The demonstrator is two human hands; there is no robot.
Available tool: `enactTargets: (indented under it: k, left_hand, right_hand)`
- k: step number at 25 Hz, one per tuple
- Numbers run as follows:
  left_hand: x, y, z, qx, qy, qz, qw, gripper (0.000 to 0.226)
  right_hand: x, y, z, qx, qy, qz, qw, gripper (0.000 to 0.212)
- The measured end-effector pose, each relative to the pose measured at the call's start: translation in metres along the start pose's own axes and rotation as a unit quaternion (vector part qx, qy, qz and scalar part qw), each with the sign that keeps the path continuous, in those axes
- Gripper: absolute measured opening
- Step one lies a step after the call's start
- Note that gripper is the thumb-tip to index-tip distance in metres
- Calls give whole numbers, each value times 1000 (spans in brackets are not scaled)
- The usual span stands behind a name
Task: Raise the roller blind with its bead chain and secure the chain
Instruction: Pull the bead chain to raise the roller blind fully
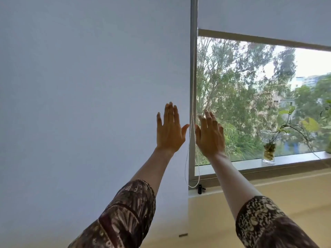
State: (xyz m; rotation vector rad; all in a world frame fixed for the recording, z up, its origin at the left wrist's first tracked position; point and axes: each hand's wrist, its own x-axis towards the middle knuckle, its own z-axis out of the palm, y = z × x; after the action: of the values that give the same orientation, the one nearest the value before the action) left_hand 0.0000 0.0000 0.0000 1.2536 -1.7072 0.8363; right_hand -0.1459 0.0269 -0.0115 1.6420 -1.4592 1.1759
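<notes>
Trees fill the window (250,104) under the half-raised blind (265,17). Both my hands, left (170,131) and right (210,135), are spread flat, holding nothing; the bead chain (192,122) hangs between them.

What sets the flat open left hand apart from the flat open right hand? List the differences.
1. The left hand shows against the plain pale wall; the right hand shows against the window glass and trees.
2. The left hand's fingertips reach higher in the picture than the right hand's.
3. The white bead chain hangs between them, left hand on its left, right hand on its right.

Both are open, fingers up, gripping nothing.
</notes>
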Motion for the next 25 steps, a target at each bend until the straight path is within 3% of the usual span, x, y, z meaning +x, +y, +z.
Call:
enactTargets:
  k: [7,14,20,25]
  left_hand:
    - [-2,38,76,6,-78,-8,997,76]
    - [19,56,128,10,-101,-18,995,62]
    - [44,63,157,-90,-95,-99,987,51]
    - [58,66,171,-218,-94,-169,957,45]
  right_hand:
    - [1,61,62,46,-40,23,998,39]
    - [31,93,112,172,-54,118,976,31]
    - [74,101,141,289,-96,172,937,31]
    - [92,99,156,360,-128,211,900,32]
